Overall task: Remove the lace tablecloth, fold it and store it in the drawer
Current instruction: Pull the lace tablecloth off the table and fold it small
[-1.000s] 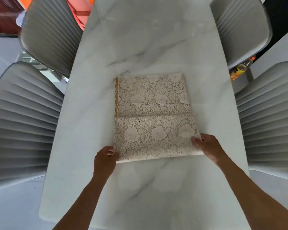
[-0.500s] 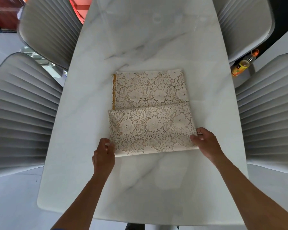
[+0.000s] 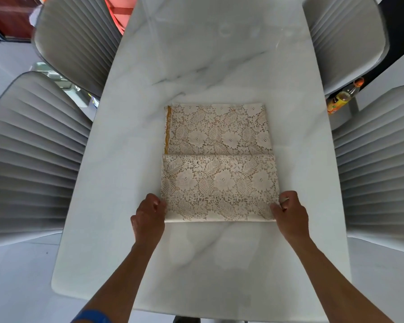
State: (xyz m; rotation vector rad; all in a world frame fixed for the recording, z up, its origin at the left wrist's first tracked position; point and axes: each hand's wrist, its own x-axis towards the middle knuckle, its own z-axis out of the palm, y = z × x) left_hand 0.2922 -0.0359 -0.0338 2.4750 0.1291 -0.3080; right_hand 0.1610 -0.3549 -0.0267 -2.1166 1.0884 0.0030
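The cream lace tablecloth (image 3: 219,164) lies folded into a rectangle in the middle of the white marble table (image 3: 196,66). Its near part is doubled over the far part, and a yellow strip shows along the far left edge. My left hand (image 3: 148,215) pinches the near left corner of the folded cloth. At the near right corner my right hand (image 3: 289,213) grips the cloth with curled fingers. No drawer is in view.
Grey ribbed chairs stand on both sides: two on the left (image 3: 30,159) (image 3: 75,43) and two on the right (image 3: 378,164) (image 3: 345,36). An orange-capped bottle (image 3: 341,96) stands on the floor between the right chairs. An orange object (image 3: 119,12) shows beyond the table's far left.
Both hands stayed on the near corners and the cloth has been squared up, so its near edge now lies straight across the table. The near fold sits a little farther over the far part.
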